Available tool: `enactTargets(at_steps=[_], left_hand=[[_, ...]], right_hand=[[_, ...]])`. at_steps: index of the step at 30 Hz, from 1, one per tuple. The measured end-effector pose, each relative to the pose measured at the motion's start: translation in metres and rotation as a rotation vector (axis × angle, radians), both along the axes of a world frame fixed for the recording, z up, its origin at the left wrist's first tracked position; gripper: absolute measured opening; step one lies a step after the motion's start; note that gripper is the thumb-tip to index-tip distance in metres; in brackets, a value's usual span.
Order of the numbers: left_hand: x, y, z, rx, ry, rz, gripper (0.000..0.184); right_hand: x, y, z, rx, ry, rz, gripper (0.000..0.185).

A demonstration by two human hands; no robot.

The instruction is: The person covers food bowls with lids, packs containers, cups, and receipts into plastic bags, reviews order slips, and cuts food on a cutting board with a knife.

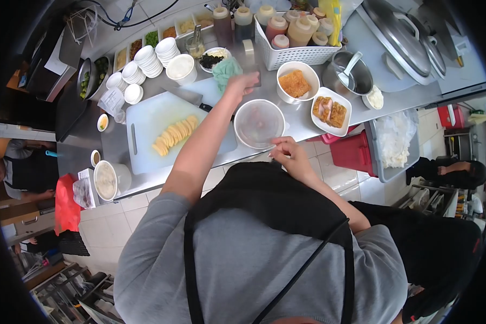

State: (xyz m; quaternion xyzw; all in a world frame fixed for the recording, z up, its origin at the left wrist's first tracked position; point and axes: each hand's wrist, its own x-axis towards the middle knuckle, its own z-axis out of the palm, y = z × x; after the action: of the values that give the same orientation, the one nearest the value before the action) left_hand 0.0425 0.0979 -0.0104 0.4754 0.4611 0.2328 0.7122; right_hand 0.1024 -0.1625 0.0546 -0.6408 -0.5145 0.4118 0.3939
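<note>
My left hand (pixel 243 85) reaches across the counter, beside a crumpled green cloth (pixel 227 72); its fingers are bent together, and what they hold, if anything, I cannot make out. Close to the counter's front edge, my right hand (pixel 287 149) is at the rim of a round tub with a translucent lid (pixel 259 123), its fingers curled. A white cutting board (pixel 151 121) bears a row of pale yellow slices (pixel 174 134). The black handle of a knife (pixel 206 107) shows beside my left forearm.
A white bowl (pixel 282 72) and a square dish (pixel 332 130) hold fried pieces. Behind them stands a basket of sauce bottles (pixel 291 54). A metal pot (pixel 332 75) is at the right. Stacked white cups (pixel 145 59) stand at the back left. Other people are visible at both sides.
</note>
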Motion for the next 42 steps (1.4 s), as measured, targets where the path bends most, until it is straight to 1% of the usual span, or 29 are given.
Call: enactTargets(at_steps=[1,3,4,6,7,9,10,12,14,16,18,19,20,22,23,25,28,29,31,32,33,34,35,36,37,38,40,41,42], left_hand=[[0.002,0.006,-0.008,-0.003,-0.001,0.001,0.022],[0.009,0.023,-0.029,0.517,0.501,-0.198,0.027],[0.008,0.023,-0.028,0.519,0.500,-0.204,0.027],[0.008,0.019,-0.020,0.915,0.842,-0.297,0.020],[0.002,0.017,-0.008,0.919,0.840,-0.302,0.020],[-0.020,0.006,0.012,0.307,0.135,-0.168,0.017],[-0.026,0.005,0.007,0.307,0.137,-0.169,0.017],[-0.037,0.000,-0.015,0.237,0.082,-0.165,0.014],[-0.042,-0.008,-0.024,0.230,0.076,-0.162,0.017],[-0.039,-0.014,-0.017,0.138,0.192,-0.297,0.013],[-0.035,-0.013,-0.016,0.063,0.203,-0.348,0.013],[-0.032,-0.013,-0.018,-0.001,0.240,-0.405,0.013],[-0.029,-0.011,-0.020,-0.066,0.275,-0.460,0.013],[-0.023,-0.007,-0.026,-0.103,0.301,-0.429,0.010],[-0.022,-0.007,-0.030,-0.070,0.296,-0.417,0.009],[-0.024,-0.009,-0.044,-0.043,0.296,-0.386,0.009],[-0.025,-0.004,-0.050,0.045,0.356,-0.368,0.007],[-0.023,-0.005,-0.044,0.053,0.405,-0.385,0.007],[-0.022,-0.006,-0.026,0.123,0.554,-0.371,0.014],[-0.023,-0.002,-0.037,0.402,0.549,-0.273,0.022],[-0.027,0.002,-0.034,0.529,0.518,-0.250,0.023],[-0.030,0.005,-0.032,0.657,0.493,-0.224,0.026],[-0.031,-0.014,0.006,0.631,0.429,-0.017,0.023],[-0.037,-0.025,0.032,0.575,0.330,0.062,0.019],[-0.041,-0.032,0.037,0.638,0.276,0.138,0.019],[-0.049,-0.040,0.041,0.707,0.225,0.206,0.018],[-0.074,-0.062,0.061,0.697,0.328,0.193,0.020],[-0.091,-0.073,0.063,0.700,0.348,0.245,0.020],[-0.108,-0.084,0.065,0.690,0.332,0.250,0.020]], right_hand=[[-0.004,-0.004,-0.001,0.035,0.043,-0.057,0.015],[-0.009,0.000,0.003,0.045,0.102,-0.148,0.010],[-0.011,0.003,0.011,0.045,0.102,-0.153,0.010],[-0.016,0.007,0.026,0.032,0.156,-0.181,0.011],[-0.019,0.005,0.027,0.033,0.156,-0.187,0.011],[-0.026,-0.004,0.028,-0.026,0.340,-0.133,0.013],[-0.026,-0.008,0.020,-0.026,0.342,-0.134,0.013],[-0.023,-0.018,-0.014,-0.222,0.317,-0.119,0.014],[-0.015,-0.021,-0.056,-0.246,0.248,-0.124,0.017],[-0.004,-0.011,-0.078,-0.257,0.174,-0.127,0.020],[0.009,0.007,-0.087,0.014,-0.099,-0.085,0.026],[0.014,0.017,-0.076,-0.167,0.017,-0.098,0.032],[0.020,0.021,-0.079,-0.163,0.016,-0.084,0.032],[0.032,0.029,-0.091,-0.116,-0.453,-0.078,0.032],[0.038,0.033,-0.097,-0.109,-0.454,-0.059,0.032],[0.045,0.036,-0.105,0.179,-0.762,-0.045,0.031],[0.049,0.038,-0.101,0.304,-0.766,-0.021,0.029],[0.052,0.038,-0.094,0.167,-0.749,0.035,0.030],[0.064,0.039,-0.081,0.288,-0.412,0.089,0.026],[0.083,0.039,-0.096,0.209,-0.388,0.108,0.027],[0.100,0.042,-0.112,0.133,-0.365,0.141,0.029],[0.101,0.044,-0.102,0.027,0.051,-0.031,0.032],[0.100,0.044,-0.082,-0.121,0.461,-0.188,0.036],[0.099,0.048,-0.066,-0.161,0.489,-0.152,0.043],[0.091,0.051,-0.053,-0.181,0.474,-0.140,0.048],[0.092,0.056,-0.059,-0.220,0.387,-0.088,0.050],[0.093,0.061,-0.056,-0.211,0.350,-0.070,0.045],[0.095,0.063,-0.053,-0.236,0.291,-0.093,0.042],[0.100,0.063,-0.055,-0.236,0.331,-0.125,0.049]])
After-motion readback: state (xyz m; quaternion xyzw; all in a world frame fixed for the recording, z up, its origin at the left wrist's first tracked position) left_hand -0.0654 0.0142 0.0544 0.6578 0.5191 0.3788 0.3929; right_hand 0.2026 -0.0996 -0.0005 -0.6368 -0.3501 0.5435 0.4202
